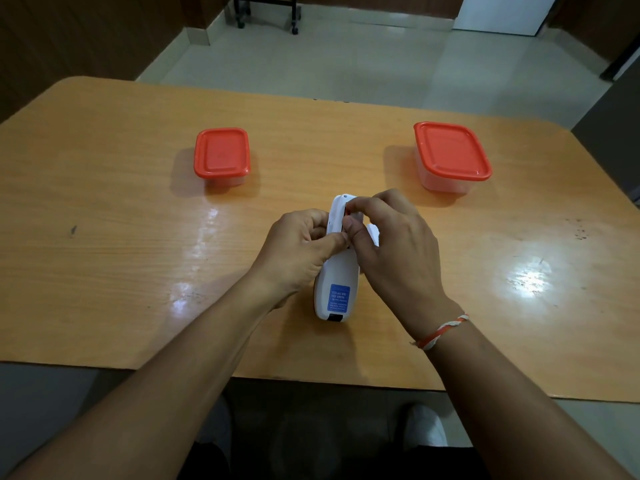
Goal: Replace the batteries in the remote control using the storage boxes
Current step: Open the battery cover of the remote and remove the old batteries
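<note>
A white remote control [335, 282] with a blue label lies back-up at the table's middle, near me. My left hand [298, 251] grips its left side, thumb pressed on the back. My right hand [391, 247] pinches at the open battery bay near the remote's far end, where a red battery end [347, 212] shows between the fingertips. A white piece [373, 233], apparently the battery cover, peeks out under my right hand. Two clear storage boxes with red lids stand farther back, both shut: a smaller left box [221, 153] and a larger right box [452, 150].
The wooden table [104, 237] has rounded corners and glossy glare patches; its near edge runs just below my forearms. Beyond the far edge lie a tiled floor and a wheeled black stand [266, 12]. My right wrist wears a red-and-white thread [443, 330].
</note>
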